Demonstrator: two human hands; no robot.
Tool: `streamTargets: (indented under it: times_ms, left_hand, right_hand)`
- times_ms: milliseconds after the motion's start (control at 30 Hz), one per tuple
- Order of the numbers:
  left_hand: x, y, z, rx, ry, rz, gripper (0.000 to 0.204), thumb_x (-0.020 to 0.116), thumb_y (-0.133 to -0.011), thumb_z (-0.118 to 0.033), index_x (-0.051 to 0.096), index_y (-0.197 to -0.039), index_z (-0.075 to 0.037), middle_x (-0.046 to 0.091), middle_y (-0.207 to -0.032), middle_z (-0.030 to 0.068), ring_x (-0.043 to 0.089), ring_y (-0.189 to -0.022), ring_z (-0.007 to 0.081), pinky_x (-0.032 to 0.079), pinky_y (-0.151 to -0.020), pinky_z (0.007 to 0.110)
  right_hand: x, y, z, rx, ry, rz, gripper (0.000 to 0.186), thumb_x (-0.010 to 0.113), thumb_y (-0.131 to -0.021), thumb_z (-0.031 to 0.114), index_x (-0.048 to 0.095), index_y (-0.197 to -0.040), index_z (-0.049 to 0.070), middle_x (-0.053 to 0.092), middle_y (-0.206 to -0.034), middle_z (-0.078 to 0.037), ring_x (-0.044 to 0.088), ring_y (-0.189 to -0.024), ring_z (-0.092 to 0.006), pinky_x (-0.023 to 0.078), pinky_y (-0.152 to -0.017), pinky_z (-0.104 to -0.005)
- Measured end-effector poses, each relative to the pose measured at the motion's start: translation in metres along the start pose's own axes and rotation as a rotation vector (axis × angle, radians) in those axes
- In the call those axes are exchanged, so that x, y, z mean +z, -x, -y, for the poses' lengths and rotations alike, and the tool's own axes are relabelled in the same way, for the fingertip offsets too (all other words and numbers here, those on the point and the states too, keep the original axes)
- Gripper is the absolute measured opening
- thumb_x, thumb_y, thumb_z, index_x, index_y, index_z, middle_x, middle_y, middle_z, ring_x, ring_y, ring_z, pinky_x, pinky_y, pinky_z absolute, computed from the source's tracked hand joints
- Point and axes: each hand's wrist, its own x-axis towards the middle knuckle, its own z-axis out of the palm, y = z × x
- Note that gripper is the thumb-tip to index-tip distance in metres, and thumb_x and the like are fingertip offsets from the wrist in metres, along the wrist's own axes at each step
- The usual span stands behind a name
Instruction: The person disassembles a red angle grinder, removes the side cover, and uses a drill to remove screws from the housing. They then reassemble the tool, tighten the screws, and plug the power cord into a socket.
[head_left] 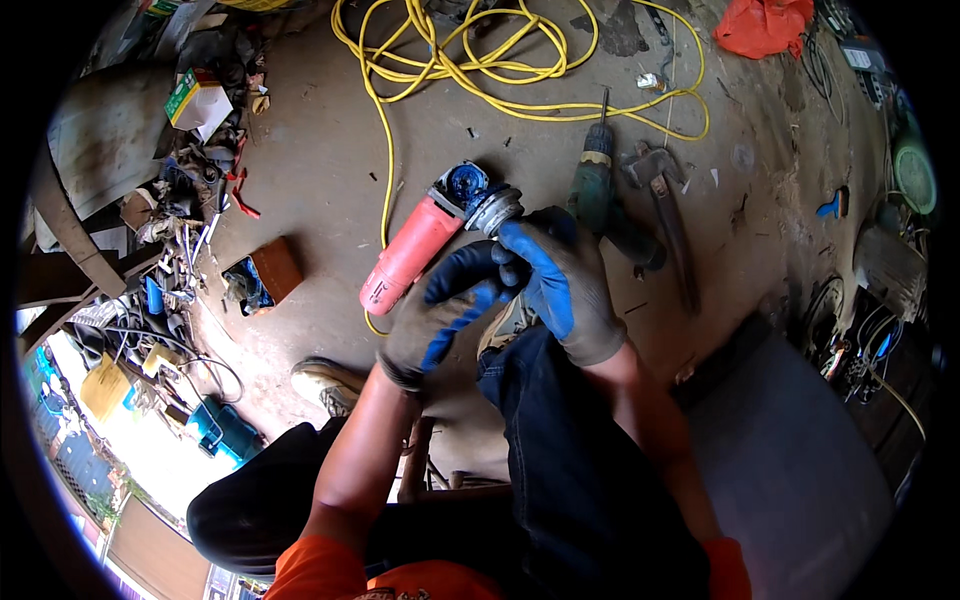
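Note:
A red angle grinder (408,256) lies on the floor, its gear housing (466,184) open and smeared with blue grease. Against the housing is a round metal gear cover (493,211). My right hand (562,285), in a grey and blue work glove, has its fingers closed at the cover's near edge. My left hand (435,315), gloved alike, is curled beside the grinder's body. Its fingertips come together against those of my right hand, and whatever lies between them is hidden.
A green drill (592,185) and a hammer (668,210) lie to the right. Yellow cable (440,70) loops across the far floor. A small brown box (276,271) stands left, near piled scrap (165,215). A grey panel (790,440) is at lower right.

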Motion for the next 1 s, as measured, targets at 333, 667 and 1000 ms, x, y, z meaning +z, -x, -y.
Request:
streamTargets:
  times_ms: [333, 667, 1000]
  left_hand:
    - [-0.056, -0.034, -0.013, 0.139, -1.280, -0.383, 0.083, 0.080, -0.072, -0.028, 0.041, -0.141, -0.005, 0.052, -0.133, 0.0226, 0.053, -0.121, 0.0398, 0.045, -0.098, 0.043]
    - [-0.054, -0.058, 0.011, 0.009, -1.382, -0.427, 0.088, 0.080, -0.066, -0.020, 0.038, -0.143, -0.014, 0.052, -0.134, 0.0185, 0.051, -0.119, 0.0418, 0.044, -0.097, 0.050]
    - [-0.051, -0.054, 0.025, 0.129, -1.450, -0.514, 0.088, 0.079, -0.068, -0.024, 0.037, -0.144, -0.012, 0.051, -0.129, 0.0190, 0.051, -0.116, 0.0410, 0.043, -0.095, 0.050]
  right_hand:
    - [-0.021, -0.024, 0.006, -0.373, 0.825, -0.177, 0.029, 0.078, -0.074, 0.013, 0.054, -0.084, 0.000, 0.058, -0.069, -0.008, 0.055, -0.063, -0.0149, 0.048, -0.063, -0.0336]
    - [-0.011, -0.060, -0.021, -0.307, 0.957, -0.186, 0.033, 0.077, -0.076, 0.024, 0.058, -0.088, 0.000, 0.065, -0.074, -0.014, 0.063, -0.067, -0.0210, 0.050, -0.065, -0.0363]
    - [0.013, -0.068, -0.027, -0.352, 1.126, -0.213, 0.033, 0.080, -0.072, 0.023, 0.061, -0.086, -0.001, 0.066, -0.074, -0.013, 0.064, -0.066, -0.0200, 0.050, -0.063, -0.0352]
